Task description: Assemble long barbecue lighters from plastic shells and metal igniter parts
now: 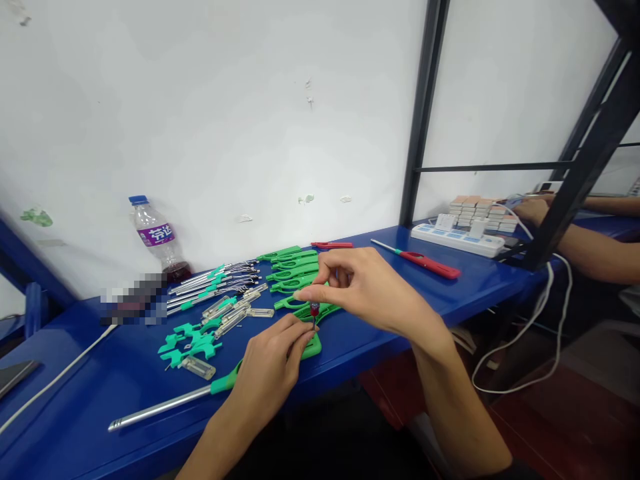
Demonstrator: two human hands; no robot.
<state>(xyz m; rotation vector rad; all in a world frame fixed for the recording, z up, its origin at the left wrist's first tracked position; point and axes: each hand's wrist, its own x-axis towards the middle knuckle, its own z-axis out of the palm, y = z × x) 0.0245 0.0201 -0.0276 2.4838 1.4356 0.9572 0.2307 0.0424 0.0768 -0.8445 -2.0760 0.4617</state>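
Note:
My left hand [273, 370] is closed round a lighter-like tool with a green plastic handle [313, 347] and a long silver metal tube [160, 407], pressing it onto the blue bench [90, 413]. My right hand [357, 287] pinches a small red-handled screwdriver [315, 311], tip down on the green handle just above my left fingers. Behind my hands lies a stack of green handle shells [293, 267].
Silver tubes with green collars [215, 283], clear plastic parts [227, 317] and green pieces [190, 343] lie to the left. A plastic bottle [157, 237] stands by the wall. A red screwdriver [425, 261], a white power strip [457, 240] and another person's arms [585, 247] are at the right.

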